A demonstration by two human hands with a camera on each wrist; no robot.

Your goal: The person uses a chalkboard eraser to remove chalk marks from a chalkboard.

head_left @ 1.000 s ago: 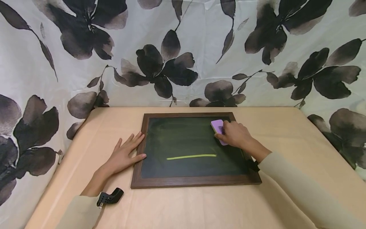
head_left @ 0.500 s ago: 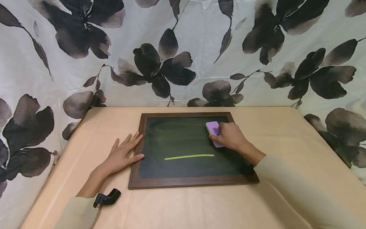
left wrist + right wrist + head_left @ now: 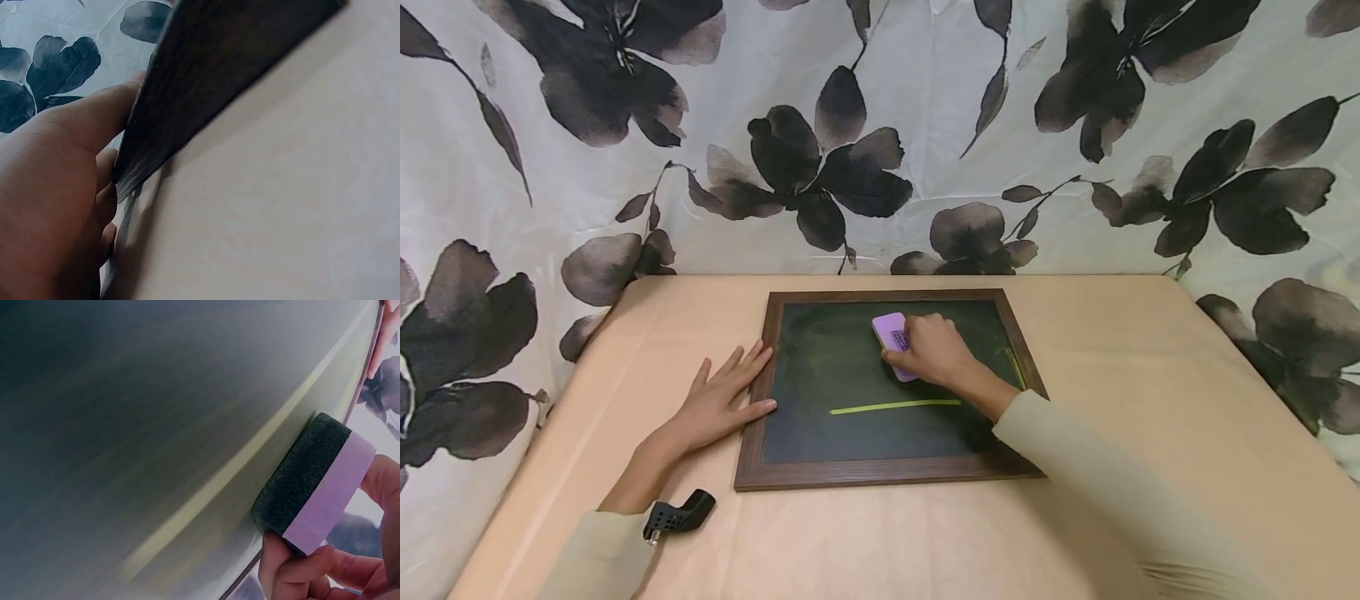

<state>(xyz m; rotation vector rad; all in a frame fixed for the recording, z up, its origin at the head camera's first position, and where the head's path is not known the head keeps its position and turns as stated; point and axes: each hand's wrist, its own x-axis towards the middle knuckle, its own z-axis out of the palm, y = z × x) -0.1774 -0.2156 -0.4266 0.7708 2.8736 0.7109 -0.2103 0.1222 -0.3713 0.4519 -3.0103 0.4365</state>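
Note:
A chalkboard [image 3: 850,437] in a brown wooden frame lies on the table, its dark surface hazy with smeared chalk. Across its lower half runs a yellow-green chalk line [image 3: 895,407]. My right hand [image 3: 936,354] grips a purple eraser [image 3: 891,333] with thumb and fingers, just above that line in the head view. In the right wrist view the dark felt side of the eraser [image 3: 303,472] faces the board, right at its surface. My left hand [image 3: 711,412] lies with spread, straight fingers along the left side of the frame, fingertips on its edge.
A second yellow chalk mark [image 3: 1015,369] shows near the right side of the board, partly covered by the right forearm. The light wood table [image 3: 1120,350] surrounds the board. Behind it hangs a white cloth [image 3: 955,167] with dark flowers. A black wrist strap [image 3: 679,515] sits on the left arm.
My right hand has slid the eraser leftward across the board, from near its right side to about the middle. The left hand stays in place; the chalk line looks the same.

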